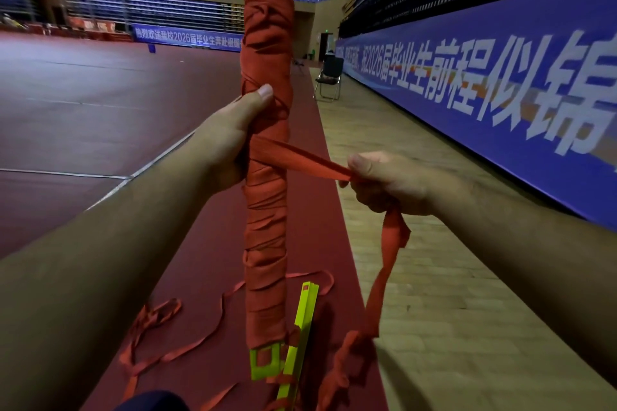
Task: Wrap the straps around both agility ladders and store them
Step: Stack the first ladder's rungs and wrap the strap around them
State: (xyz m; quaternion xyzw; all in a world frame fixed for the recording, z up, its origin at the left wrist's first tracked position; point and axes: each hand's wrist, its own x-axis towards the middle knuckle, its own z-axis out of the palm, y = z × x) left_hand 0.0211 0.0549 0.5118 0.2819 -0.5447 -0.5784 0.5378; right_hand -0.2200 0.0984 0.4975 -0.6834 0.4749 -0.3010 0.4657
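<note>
I hold an upright bundle of yellow-green ladder rungs (267,210), wound almost end to end in red strap. My left hand (230,137) grips its middle, thumb pressed on the wraps. A taut length of red strap (300,158) runs from the bundle to my right hand (390,182), which pinches it; the loose tail hangs down from that hand to the floor. A second ladder (300,334), yellow-green rungs stacked, lies on the floor below with its red straps (157,327) loose around it.
I stand on a dark red mat strip (213,243) beside a wooden floor (417,277). A long blue banner wall (500,77) runs along the right. A folding chair (329,80) stands further ahead. Bleachers fill the far side of the hall.
</note>
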